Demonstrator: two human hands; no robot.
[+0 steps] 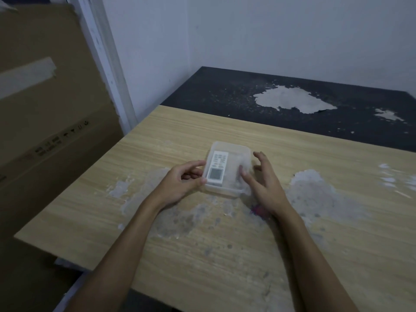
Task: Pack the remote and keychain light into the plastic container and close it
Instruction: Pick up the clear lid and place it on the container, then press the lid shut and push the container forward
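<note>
A translucent plastic container (244,152) sits on the wooden table (202,255). A white remote (218,167) with a grey screen lies inside, along its left half. My left hand (180,183) grips the container's near-left edge between thumb and fingers. My right hand (264,183) hovers over the right side with fingers spread, and one fingertip touches the container's top. Whether a lid is on, I cannot tell. A small purple-pink object (257,210), possibly the keychain light, lies on the table, partly hidden under my right wrist.
The wooden table has worn grey patches (315,194) around the container. Behind it stands a dark surface with peeled patches (292,100) against the white wall. A large cardboard box (45,109) stands at the left, close to the table's edge.
</note>
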